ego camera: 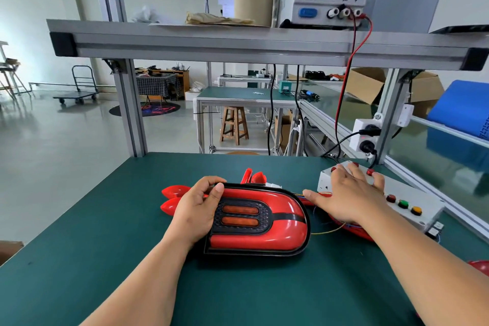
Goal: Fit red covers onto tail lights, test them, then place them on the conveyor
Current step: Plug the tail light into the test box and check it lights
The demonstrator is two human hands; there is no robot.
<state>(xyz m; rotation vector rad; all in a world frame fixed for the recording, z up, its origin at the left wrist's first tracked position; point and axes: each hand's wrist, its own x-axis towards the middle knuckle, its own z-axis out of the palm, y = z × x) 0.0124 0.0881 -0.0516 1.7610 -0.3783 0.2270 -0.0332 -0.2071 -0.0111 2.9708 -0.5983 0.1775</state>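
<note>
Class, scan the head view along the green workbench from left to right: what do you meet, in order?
Loose red covers → left hand → tail light, which that hand grips → right hand, flat on the button box → green button → yellow button.

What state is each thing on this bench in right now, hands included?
tail light, red cover fitted, lying flat
left hand, grips the tail light's end
right hand, fingers spread, resting on the button box
button box, under the right hand
power supply, green lamp lit
loose red covers, lying behind the tail light
</note>
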